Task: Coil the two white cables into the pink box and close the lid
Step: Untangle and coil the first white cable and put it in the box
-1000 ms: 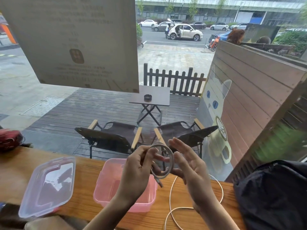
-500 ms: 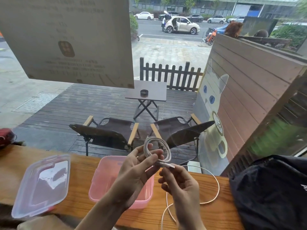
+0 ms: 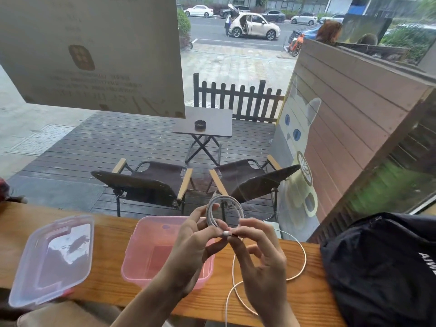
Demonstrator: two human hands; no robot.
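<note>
A coiled white cable (image 3: 213, 210) stands upright as a small ring above the right rim of the open pink box (image 3: 151, 260). My left hand (image 3: 191, 249) grips the ring's lower left side. My right hand (image 3: 262, 260) pinches the cable's plug end at the bottom of the ring. A second white cable (image 3: 299, 263) lies loose on the wooden counter (image 3: 111, 234) to the right of the box, with its white charger block behind my right hand. The clear lid (image 3: 54, 258) lies flat left of the box.
A black bag (image 3: 382, 263) fills the counter's right end. A window right behind the counter looks onto a deck with folding chairs. A red object (image 3: 3, 188) sits at the far left edge.
The loose plug end has been brought up to the coil's base, and my right hand now pinches it there. The coil stays held over the box's right rim.
</note>
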